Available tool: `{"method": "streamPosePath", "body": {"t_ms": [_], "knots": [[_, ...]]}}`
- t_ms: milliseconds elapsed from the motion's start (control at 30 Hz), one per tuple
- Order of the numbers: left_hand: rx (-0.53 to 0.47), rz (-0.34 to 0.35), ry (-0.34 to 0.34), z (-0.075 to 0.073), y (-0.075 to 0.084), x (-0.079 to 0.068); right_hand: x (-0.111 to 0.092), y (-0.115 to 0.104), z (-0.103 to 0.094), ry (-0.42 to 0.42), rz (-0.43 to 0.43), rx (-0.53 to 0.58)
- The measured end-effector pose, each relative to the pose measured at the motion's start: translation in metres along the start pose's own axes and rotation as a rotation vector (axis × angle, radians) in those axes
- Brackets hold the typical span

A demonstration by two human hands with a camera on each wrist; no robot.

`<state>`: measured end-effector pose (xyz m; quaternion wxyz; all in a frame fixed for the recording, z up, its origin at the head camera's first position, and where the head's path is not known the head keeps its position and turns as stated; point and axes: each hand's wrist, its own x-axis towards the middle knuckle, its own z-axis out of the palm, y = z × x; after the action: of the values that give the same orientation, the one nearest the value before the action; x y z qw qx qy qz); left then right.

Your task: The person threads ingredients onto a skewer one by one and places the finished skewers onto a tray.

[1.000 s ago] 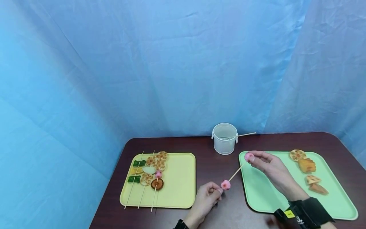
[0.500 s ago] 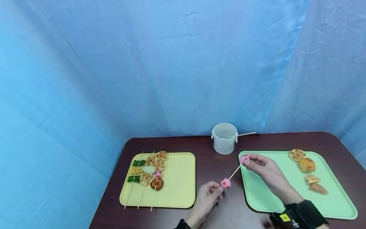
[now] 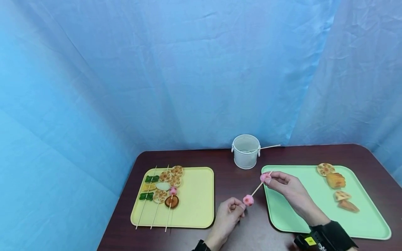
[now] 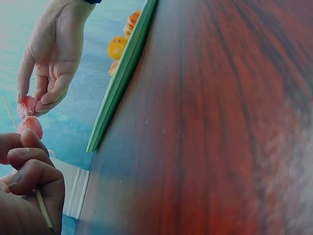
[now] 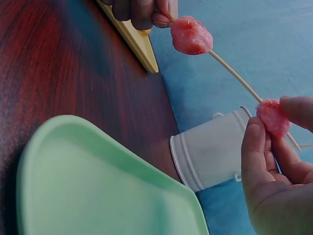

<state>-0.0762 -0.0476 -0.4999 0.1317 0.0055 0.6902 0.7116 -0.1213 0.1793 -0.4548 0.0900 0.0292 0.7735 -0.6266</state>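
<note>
My left hand [image 3: 228, 216] grips the lower end of a thin wooden skewer [image 5: 237, 77], whose butt pokes out below the curled fingers in the left wrist view. Just above those fingers a pink ball [image 3: 248, 200] is threaded on the stick. Farther up, my right hand [image 3: 290, 190] pinches a second pink ball [image 5: 274, 117] between thumb and fingers. The skewer's tip passes out through that ball. Between the two balls a stretch of bare stick shows. Both hands hold the skewer above the table, the right one over the green tray's [image 3: 295, 212] left edge.
On the yellow tray [image 3: 198, 198] at left lie several loaded skewers with green, yellow, brown and pink pieces. A white bucket [image 3: 245, 153] with a stick leaning in it stands at the back. Lotus slices [image 3: 325, 169] and golden pieces [image 3: 336, 181] lie on the green tray's right.
My right hand has slid its pink ball down and left along the skewer, toward the lower ball. The tip now sticks out past it. The left hand has barely moved.
</note>
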Motion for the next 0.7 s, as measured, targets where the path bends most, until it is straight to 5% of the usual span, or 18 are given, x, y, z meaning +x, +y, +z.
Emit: {"method": "streamPosePath", "body": {"t_ms": [433, 700], "knots": [[0.009, 0.031, 0.019, 0.005, 0.000, 0.001, -0.002, 0.001, 0.000, 0.009, -0.012, -0.008], [-0.029, 0.001, 0.026, 0.013, 0.007, 0.003, 0.001, -0.002, 0.012, 0.056, -0.099, 0.228]]}}
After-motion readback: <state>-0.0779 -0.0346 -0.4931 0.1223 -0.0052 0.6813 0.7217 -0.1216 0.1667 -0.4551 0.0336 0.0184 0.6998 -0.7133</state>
